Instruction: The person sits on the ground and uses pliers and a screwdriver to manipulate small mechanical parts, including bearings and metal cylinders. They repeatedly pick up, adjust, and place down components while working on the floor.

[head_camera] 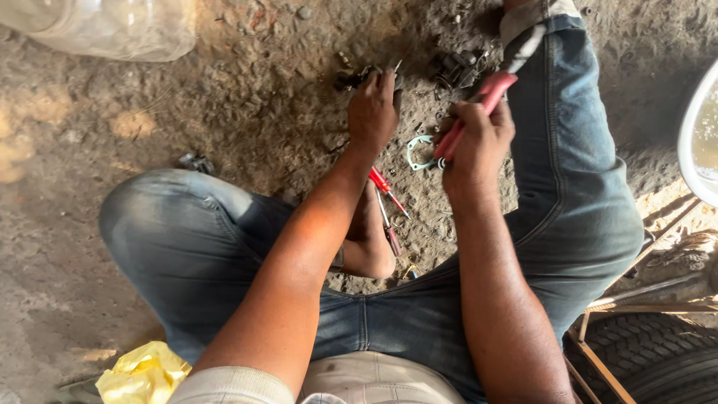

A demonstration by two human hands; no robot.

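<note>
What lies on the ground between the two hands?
In the head view, a thin pale green gasket lies on the dirt between the left hand and the right hand, which grips red-handled pliers.

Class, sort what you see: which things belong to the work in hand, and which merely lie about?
In hand:
left hand on small dark metal parts
right hand gripping red-handled pliers

Lying about:
red-handled screwdrivers
pale green gasket
clear plastic bottle
yellow plastic bag
black tyre

Two screwdrivers (387, 202) lie on the ground (247, 112) between the person's legs; a gasket (419, 153) lies just beyond them, small metal parts (456, 69) farther ahead, a crumpled bag (142, 374) left, a tyre (658, 359) right
</note>
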